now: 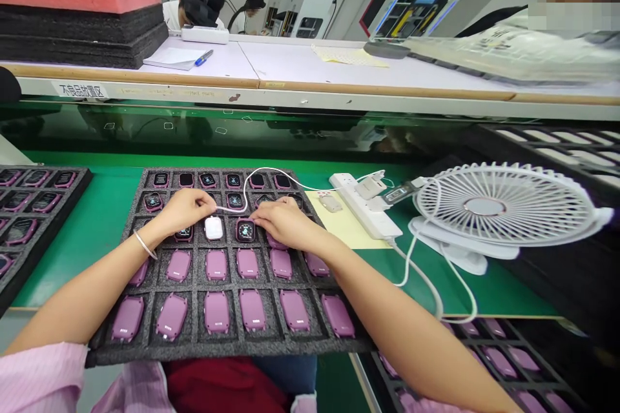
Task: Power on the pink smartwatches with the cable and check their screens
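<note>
A dark foam tray (198, 300) holds rows of purple smartwatches; the back rows lie with screens up, several of them lit, and the front rows lie back side up. My left hand (186, 214) pinches a thin white charging cable (233, 210) over the tray. Just below those fingertips, a white rounded-square piece (214, 228) sits in a slot; whether the cable joins it is hard to see. My right hand (283, 222) has its fingers closed at the upper right edge of a lit smartwatch (245, 230) in the neighbouring slot.
On the right, a white power strip (365, 206) with plugged-in adapters stands beside a white fan (484, 206). More watch trays lie at left (33, 206) and lower right (504, 361). A raised shelf (290, 71) with foam stacks (72, 10) runs behind. People sit beyond it.
</note>
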Demonstrator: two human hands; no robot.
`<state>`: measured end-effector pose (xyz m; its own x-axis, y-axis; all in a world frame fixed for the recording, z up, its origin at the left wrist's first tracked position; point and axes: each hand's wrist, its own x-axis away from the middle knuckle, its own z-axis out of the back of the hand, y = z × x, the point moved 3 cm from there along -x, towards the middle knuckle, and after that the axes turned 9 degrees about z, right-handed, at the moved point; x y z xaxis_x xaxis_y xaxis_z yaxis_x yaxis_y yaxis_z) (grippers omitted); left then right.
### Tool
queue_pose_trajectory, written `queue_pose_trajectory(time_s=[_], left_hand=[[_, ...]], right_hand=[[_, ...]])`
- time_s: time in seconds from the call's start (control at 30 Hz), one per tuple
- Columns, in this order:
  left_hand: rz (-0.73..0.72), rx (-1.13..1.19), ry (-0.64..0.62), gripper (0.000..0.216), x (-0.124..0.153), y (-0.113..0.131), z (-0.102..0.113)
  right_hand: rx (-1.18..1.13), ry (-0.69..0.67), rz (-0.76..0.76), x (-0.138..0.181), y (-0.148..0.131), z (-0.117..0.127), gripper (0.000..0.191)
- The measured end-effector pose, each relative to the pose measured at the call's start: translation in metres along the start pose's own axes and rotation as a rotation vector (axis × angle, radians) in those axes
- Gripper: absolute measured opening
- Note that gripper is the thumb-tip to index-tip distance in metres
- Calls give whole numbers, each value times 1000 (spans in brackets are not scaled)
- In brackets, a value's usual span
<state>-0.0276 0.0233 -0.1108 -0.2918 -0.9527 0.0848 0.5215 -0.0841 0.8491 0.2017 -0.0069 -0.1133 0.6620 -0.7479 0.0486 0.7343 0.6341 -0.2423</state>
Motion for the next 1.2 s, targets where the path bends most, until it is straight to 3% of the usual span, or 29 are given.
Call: queue_pose_trajectory(time_s=[0.17, 0.23, 0.3, 0.4, 0.5, 0.77, 0.87, 1.03, 1.2], left_hand=[[-36, 334, 364, 32, 30, 5, 66], [-39, 479, 430, 30, 54, -2, 88], [1, 416, 389, 28, 79, -14, 96], [61, 48, 146, 22, 114, -34, 87], [30, -194, -42, 19, 138, -46, 72], [-26, -396, -123, 21, 150, -55, 67], [-31, -432, -48, 21, 152, -63, 63], [-37, -346, 256, 20, 162, -79, 46], [-14, -262, 297, 20, 155, -86, 42]], right_hand=[[67, 42, -46, -4, 1, -11, 31], [78, 80, -27, -1, 1, -14, 31], [90, 119, 3, 1, 2, -18, 30], [96, 160, 51, 1, 7, -24, 29], [105, 160, 81, -2, 8, -25, 28], [145, 66, -12, -1, -8, -11, 27], [147, 79, -56, 1, -13, -10, 26], [111, 154, -104, 4, -12, -18, 26], [179, 165, -58, -2, -8, -22, 28]])
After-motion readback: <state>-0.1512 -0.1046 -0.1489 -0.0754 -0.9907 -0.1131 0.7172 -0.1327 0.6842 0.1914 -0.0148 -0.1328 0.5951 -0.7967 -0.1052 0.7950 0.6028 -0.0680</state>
